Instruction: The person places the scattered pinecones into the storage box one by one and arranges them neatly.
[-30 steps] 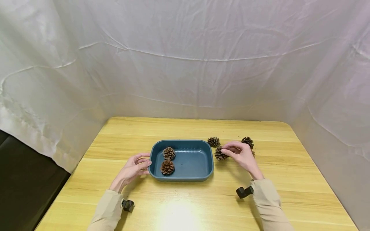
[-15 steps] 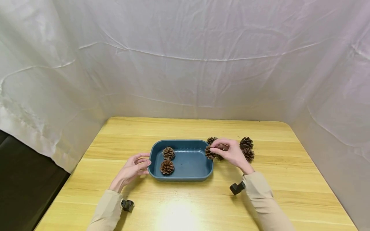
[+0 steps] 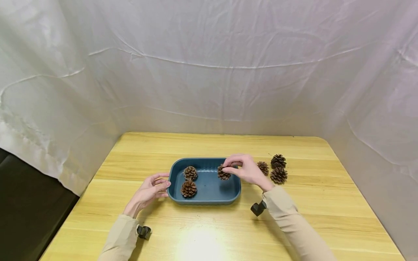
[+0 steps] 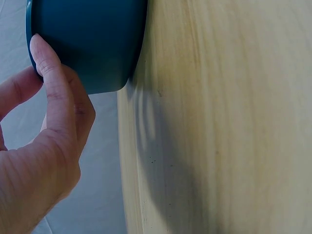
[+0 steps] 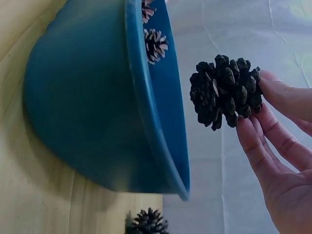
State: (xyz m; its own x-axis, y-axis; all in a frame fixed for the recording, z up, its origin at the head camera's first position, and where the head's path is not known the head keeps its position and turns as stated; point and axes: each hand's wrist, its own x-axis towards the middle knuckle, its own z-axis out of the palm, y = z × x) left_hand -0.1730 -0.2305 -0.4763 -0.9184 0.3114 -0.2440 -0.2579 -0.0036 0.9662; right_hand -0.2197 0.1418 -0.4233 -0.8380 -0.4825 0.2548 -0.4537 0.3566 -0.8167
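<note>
While my left hand (image 3: 148, 191), loosely curled, grips the left end of the tray (image 3: 206, 188), my right hand (image 3: 247, 171), nearly closed, pinches a pine cone (image 3: 222, 174) above its right half, the tray's long axis running from hand to hand

2 cones (image 3: 189, 189) in tray (image 3: 205, 192), L end.

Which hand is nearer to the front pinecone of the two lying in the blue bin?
Left. The left hand holds the blue bin at its left end, close beside the front pinecone; the right hand is farther, over the bin's right end, pinching another pinecone.
</note>
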